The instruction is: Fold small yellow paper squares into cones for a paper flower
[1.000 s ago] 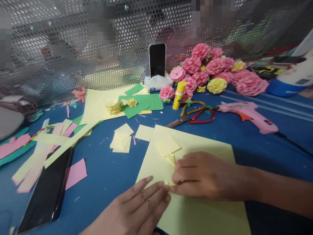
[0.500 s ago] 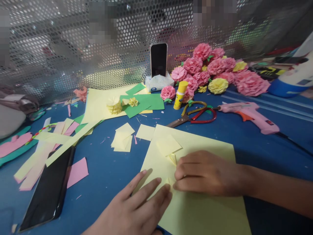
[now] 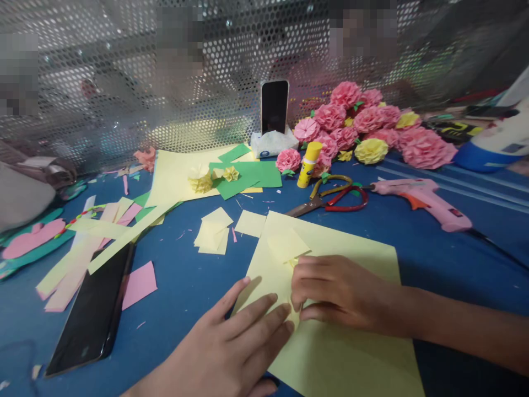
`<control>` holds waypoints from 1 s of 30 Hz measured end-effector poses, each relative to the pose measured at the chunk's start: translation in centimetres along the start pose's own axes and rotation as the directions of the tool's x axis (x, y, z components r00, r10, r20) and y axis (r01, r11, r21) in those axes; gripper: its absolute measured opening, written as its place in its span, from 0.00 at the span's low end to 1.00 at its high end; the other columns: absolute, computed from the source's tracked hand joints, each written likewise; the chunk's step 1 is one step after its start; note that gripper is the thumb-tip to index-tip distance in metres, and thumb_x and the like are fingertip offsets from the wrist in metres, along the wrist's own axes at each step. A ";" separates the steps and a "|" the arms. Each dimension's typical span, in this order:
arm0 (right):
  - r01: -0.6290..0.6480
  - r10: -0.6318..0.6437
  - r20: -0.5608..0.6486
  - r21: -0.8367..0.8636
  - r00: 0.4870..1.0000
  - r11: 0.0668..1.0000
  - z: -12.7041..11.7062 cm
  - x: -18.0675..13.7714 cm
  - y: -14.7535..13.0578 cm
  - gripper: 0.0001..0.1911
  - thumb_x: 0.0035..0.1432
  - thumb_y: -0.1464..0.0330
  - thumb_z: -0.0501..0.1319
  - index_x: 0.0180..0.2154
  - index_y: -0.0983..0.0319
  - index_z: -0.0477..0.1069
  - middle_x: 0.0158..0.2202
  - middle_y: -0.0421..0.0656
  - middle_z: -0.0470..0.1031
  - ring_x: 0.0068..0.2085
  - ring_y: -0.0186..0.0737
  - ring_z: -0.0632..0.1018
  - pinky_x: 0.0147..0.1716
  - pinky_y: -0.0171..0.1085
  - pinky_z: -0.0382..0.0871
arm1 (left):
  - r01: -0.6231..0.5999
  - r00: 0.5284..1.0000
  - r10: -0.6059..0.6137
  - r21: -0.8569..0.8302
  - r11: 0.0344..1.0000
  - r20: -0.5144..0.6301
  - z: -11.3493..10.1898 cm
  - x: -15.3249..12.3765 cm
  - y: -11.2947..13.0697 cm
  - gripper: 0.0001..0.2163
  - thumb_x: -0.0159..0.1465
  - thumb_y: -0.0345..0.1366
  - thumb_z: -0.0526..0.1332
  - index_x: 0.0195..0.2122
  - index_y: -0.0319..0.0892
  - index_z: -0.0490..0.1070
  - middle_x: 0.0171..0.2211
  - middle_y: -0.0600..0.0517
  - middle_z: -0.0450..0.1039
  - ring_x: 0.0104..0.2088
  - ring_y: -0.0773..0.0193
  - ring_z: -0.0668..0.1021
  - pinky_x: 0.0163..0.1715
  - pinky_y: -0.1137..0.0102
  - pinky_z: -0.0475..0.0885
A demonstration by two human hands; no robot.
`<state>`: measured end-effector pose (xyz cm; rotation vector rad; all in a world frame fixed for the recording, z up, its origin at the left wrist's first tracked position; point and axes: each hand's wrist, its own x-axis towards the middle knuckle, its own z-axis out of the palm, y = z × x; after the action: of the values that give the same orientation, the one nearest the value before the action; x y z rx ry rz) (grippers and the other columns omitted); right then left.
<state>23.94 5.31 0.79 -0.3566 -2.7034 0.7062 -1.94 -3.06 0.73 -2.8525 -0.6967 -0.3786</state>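
Note:
On the large pale yellow sheet (image 3: 351,353), my left hand (image 3: 239,336) lies with its fingers outstretched. Its fingertips press beside a small pale yellow paper piece (image 3: 295,318), mostly hidden between the two hands. My right hand (image 3: 339,292) is closed, thumb and fingers pinched on that small piece, whose exact folds I cannot make out. Just above the right fingers sit a little folded yellow paper (image 3: 291,262) and several pale yellow squares (image 3: 289,246). More yellow paper squares (image 3: 214,232) are stacked loosely to the left on the blue table.
Scissors (image 3: 330,196), a glue stick (image 3: 309,164) and a pink glue gun (image 3: 425,198) lie beyond the sheet. Pink paper flowers (image 3: 343,121) are heaped behind. A phone (image 3: 88,314) and paper strips (image 3: 74,262) lie left. Another phone (image 3: 275,107) stands before a perforated metal panel (image 3: 223,105).
My right hand has shifted slightly; its thumb now pinches the small paper by my left fingertips. The small folded paper above is more covered. The whole view has moved a little.

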 end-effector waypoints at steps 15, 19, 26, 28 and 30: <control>0.167 -0.167 0.016 -0.156 0.986 0.974 -0.4 -0.5 0.2 0.13 0.73 0.67 0.52 0.43 0.59 0.76 0.37 0.41 0.74 0.35 0.37 0.68 0.33 0.38 0.58 | -0.012 0.999 0.014 -0.043 0.999 0.052 -0.3 -0.1 -0.5 0.22 0.75 0.46 0.49 0.63 0.39 0.66 0.62 0.50 0.69 0.62 0.60 0.69 0.71 0.52 0.34; 0.179 -0.186 0.000 -0.283 0.983 0.942 -0.2 -0.4 -0.1 0.13 0.73 0.70 0.52 0.41 0.60 0.75 0.35 0.40 0.74 0.32 0.38 0.66 0.32 0.40 0.57 | -0.009 0.999 0.011 -0.037 0.999 0.047 0.1 -0.2 -0.6 0.23 0.75 0.48 0.46 0.63 0.41 0.66 0.60 0.48 0.70 0.63 0.58 0.68 0.70 0.51 0.31; 0.139 -0.144 0.005 -0.300 0.990 0.944 0.0 -0.5 -1.2 0.19 0.72 0.74 0.45 0.47 0.67 0.74 0.37 0.46 0.75 0.36 0.41 0.71 0.36 0.41 0.64 | -0.005 0.999 0.008 -0.041 0.999 0.053 0.0 -0.2 -0.7 0.24 0.76 0.47 0.43 0.62 0.41 0.67 0.60 0.52 0.70 0.63 0.58 0.67 0.70 0.50 0.29; 0.109 -0.123 -0.025 -0.313 0.992 0.944 0.1 -0.6 -1.4 0.20 0.72 0.75 0.43 0.45 0.67 0.74 0.37 0.47 0.76 0.36 0.42 0.72 0.36 0.41 0.64 | -0.024 0.997 0.027 -0.043 0.999 0.069 -0.2 -0.1 -0.8 0.24 0.76 0.46 0.43 0.63 0.40 0.67 0.60 0.53 0.70 0.63 0.58 0.66 0.69 0.50 0.27; 0.071 -0.082 -0.029 -0.282 0.996 0.957 0.1 -0.7 -1.3 0.21 0.73 0.74 0.43 0.45 0.66 0.74 0.37 0.46 0.76 0.37 0.41 0.73 0.36 0.40 0.64 | -0.027 0.997 0.031 -0.049 0.998 0.075 -0.3 0.0 -0.8 0.23 0.76 0.45 0.43 0.62 0.39 0.67 0.59 0.53 0.71 0.63 0.58 0.67 0.70 0.50 0.27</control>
<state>24.36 3.98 1.21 -0.3264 -2.7644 0.2886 -2.38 -2.47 1.11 -2.9319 -0.6679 -0.2884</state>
